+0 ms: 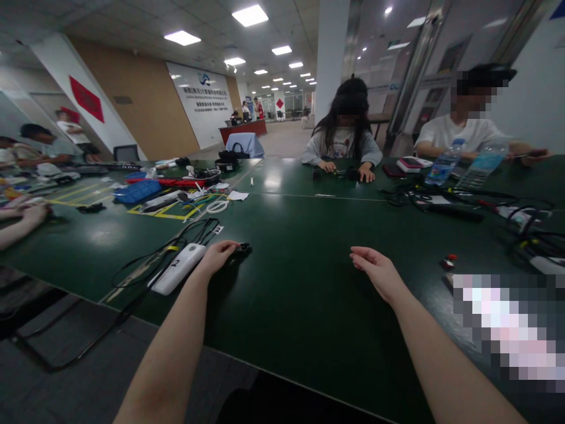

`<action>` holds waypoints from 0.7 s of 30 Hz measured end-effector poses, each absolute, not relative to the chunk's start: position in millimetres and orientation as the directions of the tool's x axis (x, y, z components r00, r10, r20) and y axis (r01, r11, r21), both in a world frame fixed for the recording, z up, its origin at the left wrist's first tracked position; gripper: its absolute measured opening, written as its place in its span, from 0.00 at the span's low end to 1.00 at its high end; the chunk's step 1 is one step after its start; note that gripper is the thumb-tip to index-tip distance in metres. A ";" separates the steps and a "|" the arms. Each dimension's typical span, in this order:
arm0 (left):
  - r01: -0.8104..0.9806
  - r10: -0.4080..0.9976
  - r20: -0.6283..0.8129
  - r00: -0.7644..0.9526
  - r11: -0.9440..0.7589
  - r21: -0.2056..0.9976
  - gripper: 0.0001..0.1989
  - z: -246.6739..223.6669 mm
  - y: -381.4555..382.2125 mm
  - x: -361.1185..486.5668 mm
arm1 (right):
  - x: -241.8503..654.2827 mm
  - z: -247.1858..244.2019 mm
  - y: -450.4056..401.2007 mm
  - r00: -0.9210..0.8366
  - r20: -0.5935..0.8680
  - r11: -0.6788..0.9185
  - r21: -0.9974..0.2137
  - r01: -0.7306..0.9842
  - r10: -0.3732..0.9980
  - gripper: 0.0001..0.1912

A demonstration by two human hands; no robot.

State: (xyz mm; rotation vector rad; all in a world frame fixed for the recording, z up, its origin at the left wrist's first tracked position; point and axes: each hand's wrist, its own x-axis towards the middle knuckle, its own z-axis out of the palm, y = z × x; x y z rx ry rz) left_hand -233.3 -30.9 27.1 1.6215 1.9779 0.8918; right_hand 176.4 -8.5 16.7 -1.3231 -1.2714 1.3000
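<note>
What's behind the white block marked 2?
Looped black cables and a paper tag marked 2 show behind the white block, on the green table. Anything right against its far side or under it is hidden.

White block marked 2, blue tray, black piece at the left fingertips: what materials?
White block: likely hard plastic, smooth satin; soft sheen, rounded edges. Blue tray: probably moulded plastic; uniform colour, raised walls. Black piece: small glints, plastic or metal; too small to tell.
</note>
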 end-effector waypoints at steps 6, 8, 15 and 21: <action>0.639 0.981 -0.003 -0.193 0.128 0.758 0.23 28.2 -33.1 -233.8 | 175.1 17.3 -8.7 -0.055 -0.117 -0.112 -0.990 0.085 0.992 0.15; 0.656 0.979 0.001 -0.202 0.134 0.743 0.22 27.3 -32.2 -233.6 | 174.0 19.3 -9.6 -0.048 -0.115 -0.111 -0.990 0.081 0.992 0.14; 0.791 0.975 0.099 -0.199 0.100 0.604 0.17 27.8 -29.6 -229.2 | 173.7 22.7 -10.8 -0.041 -0.134 -0.131 -0.989 0.064 0.990 0.14; 0.838 0.971 0.137 -0.194 0.091 0.538 0.15 23.7 -27.4 -230.2 | 176.2 13.4 -7.7 -0.071 -0.088 -0.083 -0.994 0.074 0.994 0.15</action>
